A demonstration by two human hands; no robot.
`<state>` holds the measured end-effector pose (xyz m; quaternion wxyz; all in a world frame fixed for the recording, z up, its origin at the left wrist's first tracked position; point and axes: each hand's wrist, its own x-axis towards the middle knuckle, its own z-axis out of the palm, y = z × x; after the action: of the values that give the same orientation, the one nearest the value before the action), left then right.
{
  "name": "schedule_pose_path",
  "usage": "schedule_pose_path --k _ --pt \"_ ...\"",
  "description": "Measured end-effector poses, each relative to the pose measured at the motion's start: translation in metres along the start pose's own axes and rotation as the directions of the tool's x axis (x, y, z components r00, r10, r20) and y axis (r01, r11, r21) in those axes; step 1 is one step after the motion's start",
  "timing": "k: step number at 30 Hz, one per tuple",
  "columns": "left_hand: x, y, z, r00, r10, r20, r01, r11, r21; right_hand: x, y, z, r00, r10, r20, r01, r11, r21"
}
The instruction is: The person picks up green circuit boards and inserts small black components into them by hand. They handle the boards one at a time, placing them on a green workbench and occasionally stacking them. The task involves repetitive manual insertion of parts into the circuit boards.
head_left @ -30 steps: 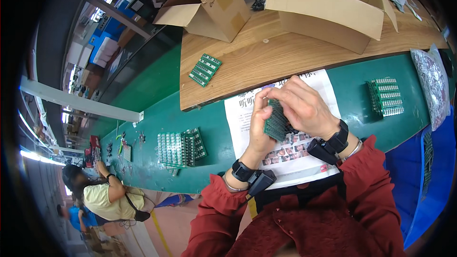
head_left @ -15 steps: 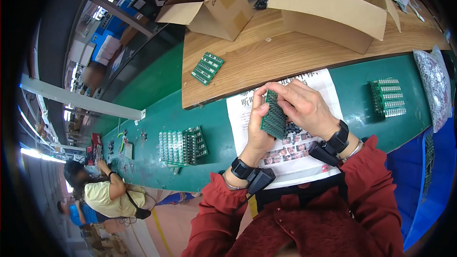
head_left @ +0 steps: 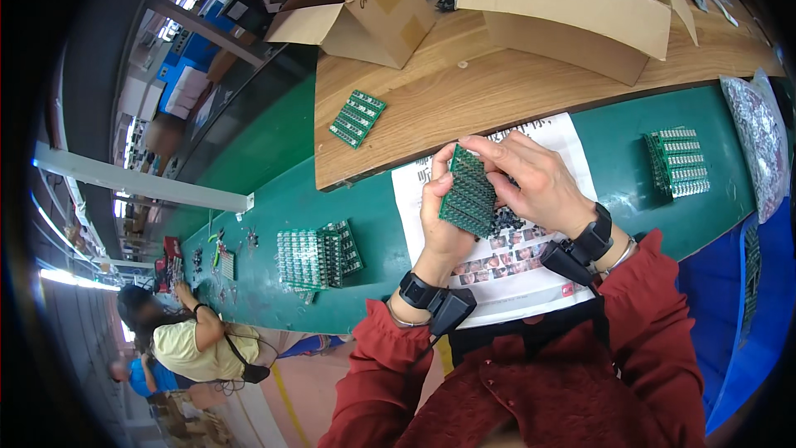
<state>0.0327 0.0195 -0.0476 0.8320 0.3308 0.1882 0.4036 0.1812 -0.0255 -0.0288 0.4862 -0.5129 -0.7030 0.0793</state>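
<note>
Above a printed paper sheet (head_left: 514, 270) on the green tabletop (head_left: 373, 224), the left hand (head_left: 442, 220) grips a green circuit board panel (head_left: 468, 192) upright, and the right hand (head_left: 535, 178) pinches its top edge. Right of the sheet lies a stack of green boards (head_left: 678, 163); left of it, more board panels (head_left: 317, 257). Beyond the sheet, a wooden board (head_left: 497, 91) carries two open cardboard boxes (head_left: 572, 8) and another green panel (head_left: 357, 119).

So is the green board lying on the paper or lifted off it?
Lifted: the green circuit board is held tilted above the printed sheet by both the left hand and right hand.
</note>
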Motion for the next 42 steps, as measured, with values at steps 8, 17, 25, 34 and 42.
schedule_pose_path --k 8,17,25,34,42 --pt "-0.007 -0.014 -0.022 0.988 0.098 -0.115 -0.083 0.988 0.130 0.006 -0.011 0.018 0.988 -0.151 0.022 0.152 0.984 -0.097" --pt "-0.004 -0.003 -0.016 0.997 0.020 0.069 -0.018 0.999 -0.037 -0.002 -0.016 0.014 0.998 0.029 0.051 -0.031 0.999 0.035" --pt "0.007 -0.015 -0.016 0.994 0.096 0.046 -0.099 0.994 0.056 -0.006 -0.003 0.013 0.969 0.207 0.132 -0.216 0.975 0.056" --pt "0.005 -0.012 -0.015 0.988 0.152 0.028 -0.155 0.972 0.176 0.000 -0.009 0.014 0.999 -0.019 0.049 0.022 0.998 -0.063" --pt "0.002 -0.012 -0.020 0.975 0.223 -0.006 -0.213 0.936 0.279 -0.005 -0.004 0.021 0.995 0.049 0.084 -0.051 0.998 0.029"
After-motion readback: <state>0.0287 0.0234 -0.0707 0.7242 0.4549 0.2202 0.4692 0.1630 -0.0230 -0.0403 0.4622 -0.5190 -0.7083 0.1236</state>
